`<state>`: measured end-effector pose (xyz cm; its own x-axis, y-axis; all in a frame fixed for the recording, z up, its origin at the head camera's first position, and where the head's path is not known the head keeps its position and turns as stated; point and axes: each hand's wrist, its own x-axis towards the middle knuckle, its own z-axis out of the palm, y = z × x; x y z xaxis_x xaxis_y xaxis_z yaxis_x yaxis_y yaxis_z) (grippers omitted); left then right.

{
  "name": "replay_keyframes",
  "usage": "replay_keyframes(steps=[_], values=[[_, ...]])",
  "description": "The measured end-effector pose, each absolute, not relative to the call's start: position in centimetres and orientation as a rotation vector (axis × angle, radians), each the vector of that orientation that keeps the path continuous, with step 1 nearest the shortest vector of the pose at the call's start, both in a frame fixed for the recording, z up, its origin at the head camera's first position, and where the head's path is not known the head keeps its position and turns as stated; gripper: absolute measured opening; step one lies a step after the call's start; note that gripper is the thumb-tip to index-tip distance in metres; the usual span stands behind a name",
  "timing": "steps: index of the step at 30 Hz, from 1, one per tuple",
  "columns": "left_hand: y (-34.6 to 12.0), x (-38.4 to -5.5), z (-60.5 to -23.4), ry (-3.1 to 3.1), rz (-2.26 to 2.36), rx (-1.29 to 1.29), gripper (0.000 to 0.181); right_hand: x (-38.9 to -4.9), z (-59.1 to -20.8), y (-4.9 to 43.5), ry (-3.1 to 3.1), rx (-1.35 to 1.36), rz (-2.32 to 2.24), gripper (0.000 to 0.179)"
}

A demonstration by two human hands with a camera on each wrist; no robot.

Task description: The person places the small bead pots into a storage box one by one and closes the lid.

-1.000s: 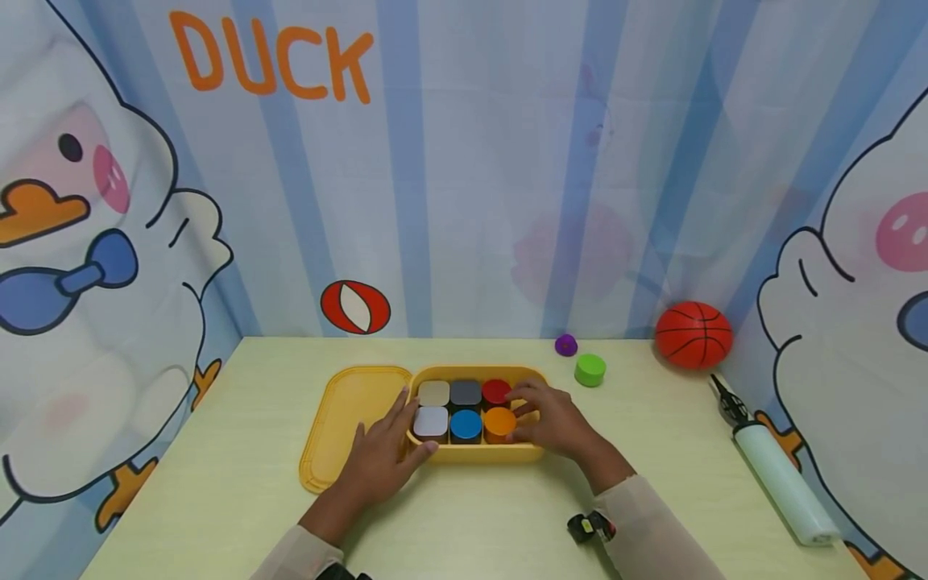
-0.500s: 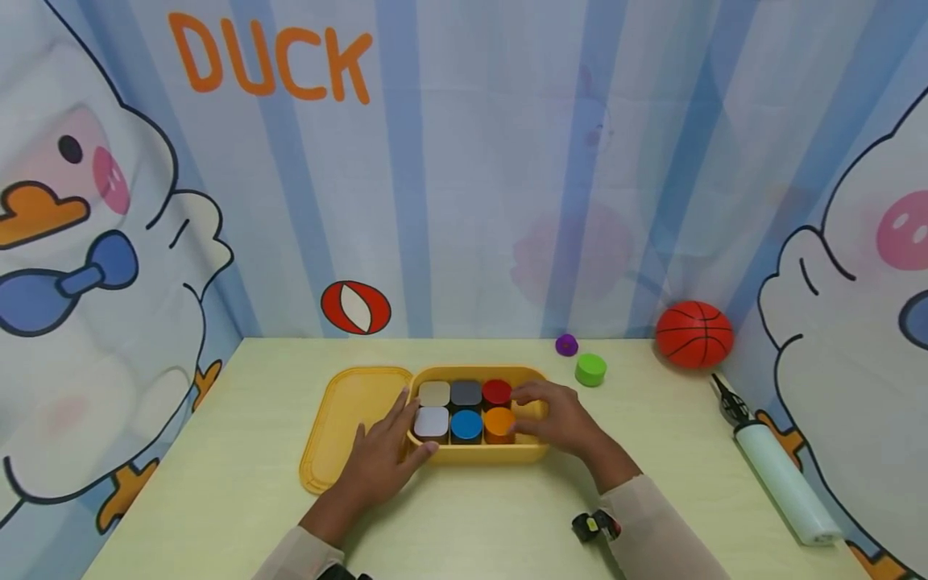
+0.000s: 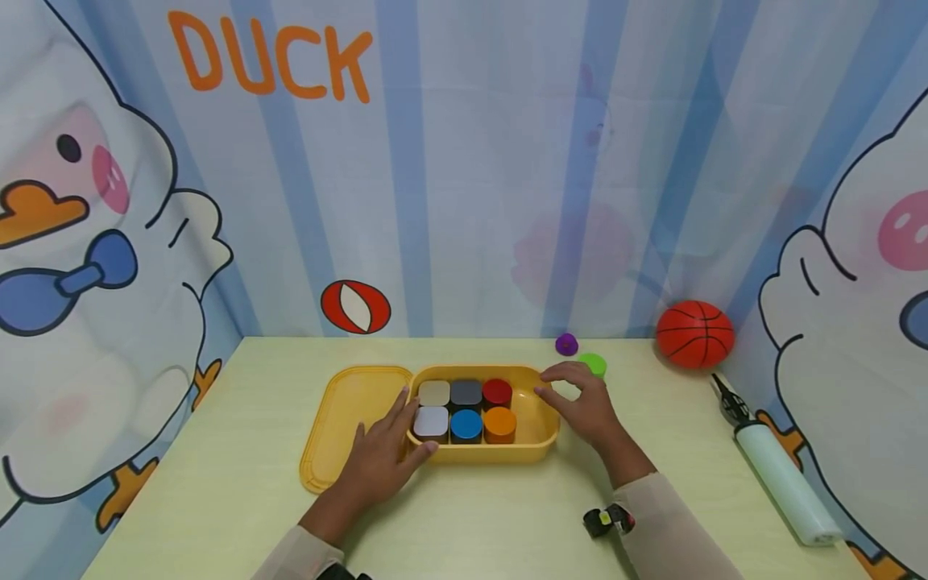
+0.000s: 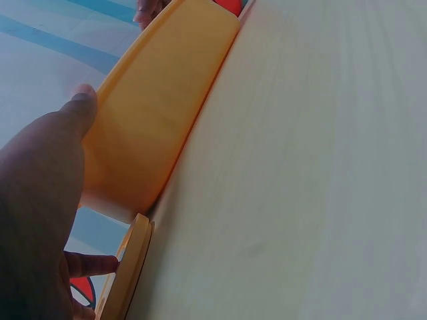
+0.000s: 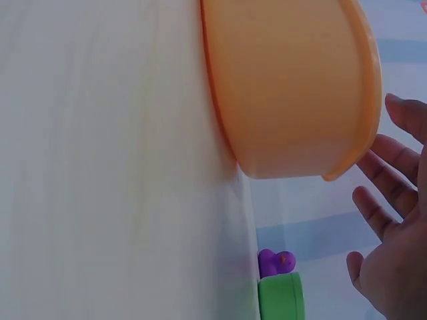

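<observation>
A yellow rectangular box holds two rows of capped containers at its left and middle. The back row has beige, grey and red caps; in front are white, blue and orange caps. My left hand rests at the box's left end, thumb at the front rim. In the left wrist view, a fingertip of it meets the yellow lid. Over the box's right rim, my right hand holds nothing, thumb and fingers spread apart.
Behind the right hand stands a green round container, partly covered, with a small purple object beyond it. A red basketball sits at the back right. A pale green pump lies along the right side.
My right hand has drawn away from the orange and red caps to the right rim, baring the box's right end. The left hand has stayed in place.
</observation>
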<state>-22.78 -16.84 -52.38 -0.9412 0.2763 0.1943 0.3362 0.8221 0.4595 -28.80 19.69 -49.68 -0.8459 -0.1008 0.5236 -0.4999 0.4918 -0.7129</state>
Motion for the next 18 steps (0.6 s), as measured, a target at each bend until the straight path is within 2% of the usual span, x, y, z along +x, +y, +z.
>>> replay_keyframes(steps=[18], values=[[-16.8, -22.9, -52.4, -2.889, -0.775, -0.493, 0.083, -30.1, -52.3, 23.4, -2.299, 0.177, 1.382, 0.033]])
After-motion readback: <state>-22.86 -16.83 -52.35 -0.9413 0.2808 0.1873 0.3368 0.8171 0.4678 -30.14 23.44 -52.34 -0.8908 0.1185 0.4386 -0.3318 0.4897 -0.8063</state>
